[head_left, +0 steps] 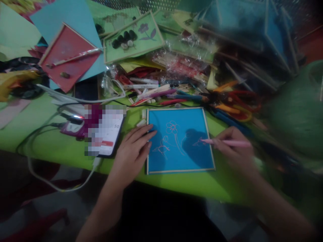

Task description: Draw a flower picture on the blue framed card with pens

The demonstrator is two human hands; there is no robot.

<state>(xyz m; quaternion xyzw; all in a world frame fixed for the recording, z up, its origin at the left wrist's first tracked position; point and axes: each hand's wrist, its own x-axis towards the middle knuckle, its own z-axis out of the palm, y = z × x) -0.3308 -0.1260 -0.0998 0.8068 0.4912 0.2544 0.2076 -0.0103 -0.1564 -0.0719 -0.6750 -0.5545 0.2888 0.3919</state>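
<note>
A blue card [164, 116] edged with thin pale sticks lies flat on the green table. Red-orange lines on it form a flower with a stem in the middle, a bird-like figure at the left and a smaller figure at the right. My right hand [233, 151] is closed round a pink pen [234, 143], its tip at the small right-hand figure. Fingers stretched out, my left hand [135, 149] rests on the card's left edge. Just above its fingertips is a small white piece [141, 122].
A lit phone [108, 134] with a cable lies left of my left hand, beside a purple device [73, 129]. Pens [146, 86], scissors [239, 112] and plastic wrap crowd the back. Framed green [141, 47] and red [73, 67] cards lie behind. A green rounded object [297, 111] stands right.
</note>
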